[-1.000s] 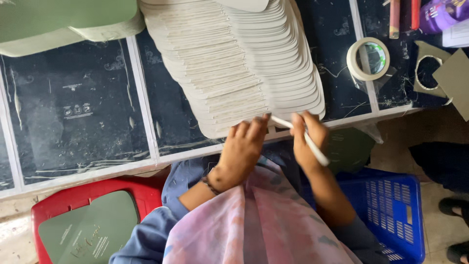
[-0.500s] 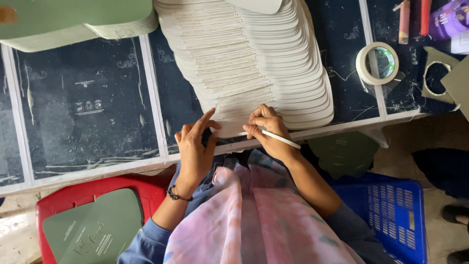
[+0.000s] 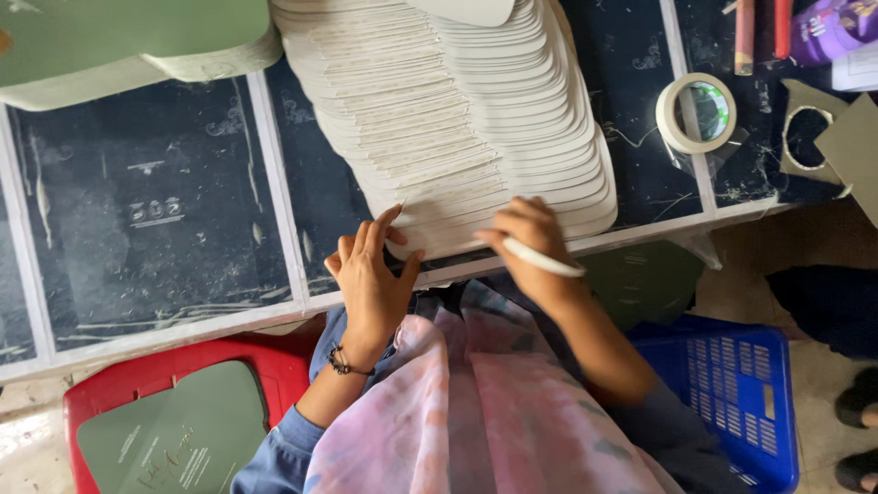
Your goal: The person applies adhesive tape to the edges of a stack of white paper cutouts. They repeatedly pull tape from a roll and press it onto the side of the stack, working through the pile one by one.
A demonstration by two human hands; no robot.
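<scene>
Right hand (image 3: 535, 242) grips white stick (image 3: 541, 259); left hand (image 3: 370, 274) touches card stack (image 3: 457, 119).

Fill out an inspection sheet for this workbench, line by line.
Surface: dark table with pale dividing strips, scuffed.
Job's things: fanned stack of white card cutouts; white stick.
Clutter: tape roll, grey card scraps, green sheets.
Hands: left hand touches the stack's near edge; right hand holds the stick against it.
Cables: nothing seen.
Surroundings: red crate holding a green card, blue basket, another person's sandalled feet at right.
</scene>
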